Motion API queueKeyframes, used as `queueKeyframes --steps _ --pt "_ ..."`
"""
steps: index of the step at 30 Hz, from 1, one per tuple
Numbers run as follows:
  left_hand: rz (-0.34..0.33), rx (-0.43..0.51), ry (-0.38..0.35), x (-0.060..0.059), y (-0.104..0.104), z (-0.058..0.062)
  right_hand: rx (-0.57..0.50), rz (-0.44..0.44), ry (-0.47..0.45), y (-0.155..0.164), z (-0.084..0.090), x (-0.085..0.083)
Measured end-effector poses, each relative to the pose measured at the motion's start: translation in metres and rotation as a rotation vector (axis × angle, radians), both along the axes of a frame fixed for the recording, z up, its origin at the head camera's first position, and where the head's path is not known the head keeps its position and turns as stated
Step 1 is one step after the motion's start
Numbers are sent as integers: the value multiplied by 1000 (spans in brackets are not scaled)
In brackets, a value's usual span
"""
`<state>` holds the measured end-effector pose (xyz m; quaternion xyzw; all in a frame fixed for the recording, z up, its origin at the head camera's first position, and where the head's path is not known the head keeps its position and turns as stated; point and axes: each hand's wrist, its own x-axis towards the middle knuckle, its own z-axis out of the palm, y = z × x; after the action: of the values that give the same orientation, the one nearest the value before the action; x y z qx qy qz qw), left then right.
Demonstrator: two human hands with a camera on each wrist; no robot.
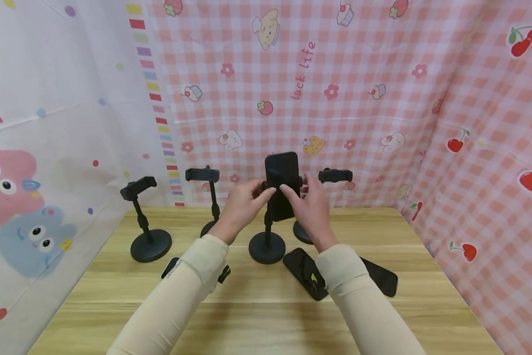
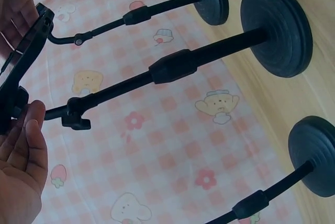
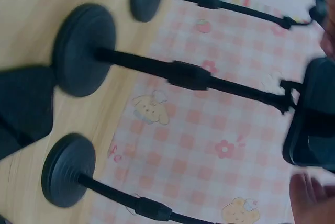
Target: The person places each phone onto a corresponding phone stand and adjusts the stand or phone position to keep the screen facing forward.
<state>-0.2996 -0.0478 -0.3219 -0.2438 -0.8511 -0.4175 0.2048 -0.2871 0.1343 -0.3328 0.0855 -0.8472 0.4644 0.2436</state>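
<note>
the phone (image 1: 284, 170) leans slightly against the clamp (image 2: 31, 48) of the middle stand (image 1: 267, 249), whose broad round base sits flat on the table (image 1: 257, 320), probably to steady the tall pole. gripping from both sides likely keeps the phone level. the left hand (image 1: 243, 206) has its thumb on the front and bent fingers at the clamp's end; the right hand (image 1: 314, 209) pinches the opposite edge likewise. both are nearly closed; whether the clamp itself grips, i cannot tell.
</note>
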Motion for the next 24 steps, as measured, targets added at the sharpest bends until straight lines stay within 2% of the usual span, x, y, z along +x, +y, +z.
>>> queueKeyframes --steps 3,6,9,13,19,24 --pt "-18 -20 14 -2 -1 1 -79 124 -72 6 9 -6" --pt "-31 -29 -17 -5 -4 3 -111 188 -136 8 15 -9" --pt "-28 -25 -60 -8 -9 4 -98 189 -171 6 17 -10" --pt "-30 -18 -94 -15 -16 5 -130 202 -200 1 17 -12" --pt "-57 -7 -109 -22 -21 3 -212 221 -204 -3 13 -18" --pt "-46 20 -116 -23 -21 3 -209 214 -218 -4 10 -20"
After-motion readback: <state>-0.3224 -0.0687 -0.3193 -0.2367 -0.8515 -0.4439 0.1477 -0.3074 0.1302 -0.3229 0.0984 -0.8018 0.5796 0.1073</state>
